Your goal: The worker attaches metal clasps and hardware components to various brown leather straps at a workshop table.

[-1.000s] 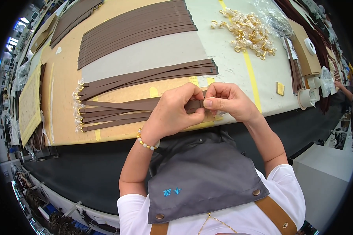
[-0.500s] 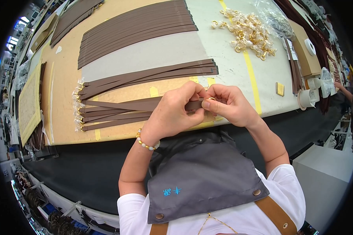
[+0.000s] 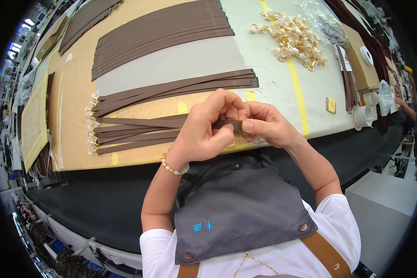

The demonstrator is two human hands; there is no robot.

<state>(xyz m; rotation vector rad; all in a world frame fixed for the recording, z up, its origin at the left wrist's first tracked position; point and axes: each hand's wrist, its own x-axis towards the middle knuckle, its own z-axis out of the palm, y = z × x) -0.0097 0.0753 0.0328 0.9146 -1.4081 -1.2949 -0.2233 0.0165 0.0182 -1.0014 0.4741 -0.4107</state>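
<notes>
Our right hand (image 3: 268, 124) pinches the end of a brown strap (image 3: 224, 124), its thumb closed on the fingers, with clear plastic (image 3: 259, 139) just below. Our left hand (image 3: 203, 126) curls loosely around the same strap, thumb tip at it; we cannot tell whether those fingers grip. So the strap lies between our hands, over the table (image 3: 273, 83) near its front edge. Left of us we have hooked straps (image 3: 139, 137); beyond, a row of plain straps (image 3: 162, 34); at far right, gold hooks (image 3: 294, 39) in a heap.
</notes>
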